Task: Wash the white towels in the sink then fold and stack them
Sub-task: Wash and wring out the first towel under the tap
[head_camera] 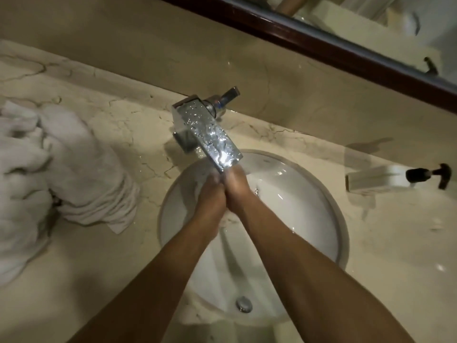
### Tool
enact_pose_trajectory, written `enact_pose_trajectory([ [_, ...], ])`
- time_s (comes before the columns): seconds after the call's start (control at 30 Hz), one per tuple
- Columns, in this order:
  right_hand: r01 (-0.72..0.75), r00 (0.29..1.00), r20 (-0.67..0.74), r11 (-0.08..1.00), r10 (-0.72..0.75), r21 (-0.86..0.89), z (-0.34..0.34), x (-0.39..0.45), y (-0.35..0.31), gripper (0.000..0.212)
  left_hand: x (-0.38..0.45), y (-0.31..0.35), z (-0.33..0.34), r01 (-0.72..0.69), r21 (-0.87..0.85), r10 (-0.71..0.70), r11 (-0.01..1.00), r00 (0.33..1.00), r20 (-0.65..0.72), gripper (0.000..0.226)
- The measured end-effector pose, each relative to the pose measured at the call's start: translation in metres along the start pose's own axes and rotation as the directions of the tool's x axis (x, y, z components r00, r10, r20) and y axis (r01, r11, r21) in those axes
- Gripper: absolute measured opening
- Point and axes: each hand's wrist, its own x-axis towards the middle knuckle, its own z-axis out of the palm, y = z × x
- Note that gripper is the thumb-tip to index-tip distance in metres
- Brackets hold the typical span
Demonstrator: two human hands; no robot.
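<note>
A pile of crumpled white towels (81,167) lies on the marble counter, left of the round white sink (342,219). My left hand (210,196) and my right hand (238,191) are pressed side by side over the basin, right under the tip of the wet chrome faucet (210,134). The spout hides the fingertips and the fingers are blurred. I see no towel between my hands, and none lies in the basin. Water glistens on the basin wall to the right of my hands.
The chrome drain plug (243,304) sits in the near part of the basin. A white soap dispenser with a black pump (395,180) stands on the counter at the right. The faucet handle (230,95) points toward the back wall, below a dark-framed mirror (346,53).
</note>
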Motion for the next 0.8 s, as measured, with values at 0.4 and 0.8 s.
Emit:
enact_pose_trajectory([
  [0.4, -0.129, 0.991, 0.104, 0.856, 0.088, 0.501, -0.103, -0.039, 0.051, 0.041, -0.025, -0.032, -0.074, -0.072, 0.647, 0.163, 0.759, 0.983, -0.082, 0.032],
  [0.8, 0.039, 0.992, -0.12, 0.783, 0.045, 0.62, -0.201, -0.098, 0.08, 0.016, -0.064, -0.06, -0.074, 0.129, -0.349, -0.042, 0.928, 0.969, 0.244, 0.048],
])
